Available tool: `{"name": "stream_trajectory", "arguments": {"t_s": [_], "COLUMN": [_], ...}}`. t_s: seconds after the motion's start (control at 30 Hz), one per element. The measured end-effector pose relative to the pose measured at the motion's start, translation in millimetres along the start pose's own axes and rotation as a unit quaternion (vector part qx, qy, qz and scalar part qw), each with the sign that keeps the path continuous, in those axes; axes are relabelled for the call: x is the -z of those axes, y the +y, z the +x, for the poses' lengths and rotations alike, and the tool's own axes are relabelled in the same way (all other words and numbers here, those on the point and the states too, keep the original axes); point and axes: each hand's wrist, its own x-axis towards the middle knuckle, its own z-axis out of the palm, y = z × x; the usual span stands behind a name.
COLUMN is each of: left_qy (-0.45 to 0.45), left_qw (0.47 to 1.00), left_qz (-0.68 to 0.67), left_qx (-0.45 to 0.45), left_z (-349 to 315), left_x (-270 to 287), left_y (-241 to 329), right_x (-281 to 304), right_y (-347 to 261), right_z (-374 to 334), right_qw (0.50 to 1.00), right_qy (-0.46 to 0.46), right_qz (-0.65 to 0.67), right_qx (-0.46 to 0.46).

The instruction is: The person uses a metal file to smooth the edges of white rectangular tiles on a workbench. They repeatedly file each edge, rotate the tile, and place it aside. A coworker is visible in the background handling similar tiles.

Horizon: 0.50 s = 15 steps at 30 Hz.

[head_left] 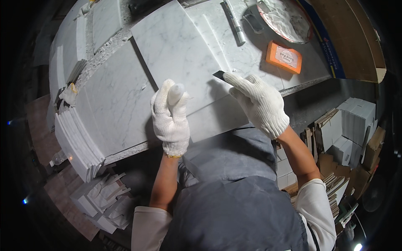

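At frame centre the gloved left hand point(170, 118) grips a small white bottle point(175, 93) over the marble tile point(180, 54) while the right hand point(256, 101) pinches what looks like a dark blade point(219, 75), which could slip and scratch the tile.

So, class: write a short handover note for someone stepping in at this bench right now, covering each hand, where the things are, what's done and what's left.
Left hand: gloved, closed around a small white bottle, resting on the marble slab.
Right hand: gloved, pinching a dark blade with its tip on the slab's lower edge.
Nearby: orange block and a white marker on the bench, round marble piece at the top, stacked marble strips to the left.
Done: slab laid flat, tools in hand.
Left: work along that edge; progress cannot be judged.
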Motion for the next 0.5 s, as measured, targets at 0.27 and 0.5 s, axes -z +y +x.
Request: {"name": "stream_trajectory", "arguments": {"t_s": [0.27,0.5], "left_qy": [0.001,-0.014], "left_qw": [0.999,1.000], "left_qz": [0.046,0.018], "left_qx": [-0.004,0.010], "left_z": [0.4,1.5], "left_x": [7.3,0.5], "left_y": [-5.1,-3.9], "right_x": [12.9,5.0], "right_y": [-1.9,-2.0], "right_z": [-22.5,0.7], "right_qw": [0.996,1.000], "right_qy": [-0.085,-0.016], "right_qz": [-0.023,0.018], "right_qx": [-0.016,0.011]}}
